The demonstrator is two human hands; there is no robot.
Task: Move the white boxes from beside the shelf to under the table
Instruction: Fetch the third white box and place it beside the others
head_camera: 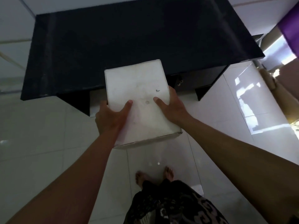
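- Person standing barefoot on the pale tiled floor, both arms stretched forward and down.
- Left hand clasped on the left side of the white box, thumb lying flat on the top face, fingers wrapped under or round the side, out of sight.
- Right hand does the same on the right side, thumb on top, other fingers hidden.
- Box is held in the air, clear of the floor, in front of the black table; its far end overlaps the table's front edge in view.
- Handling guess: rigid cardboard, flat smooth faces, a two-hand load but likely not heavy; near bottom edge looks scuffed. Side grip near the middle seems right; smooth faces could slip.
- Long axis runs away from the person toward the table, far end tilted slightly left.
- A pale shape under the table's left side may be another box; can't tell.
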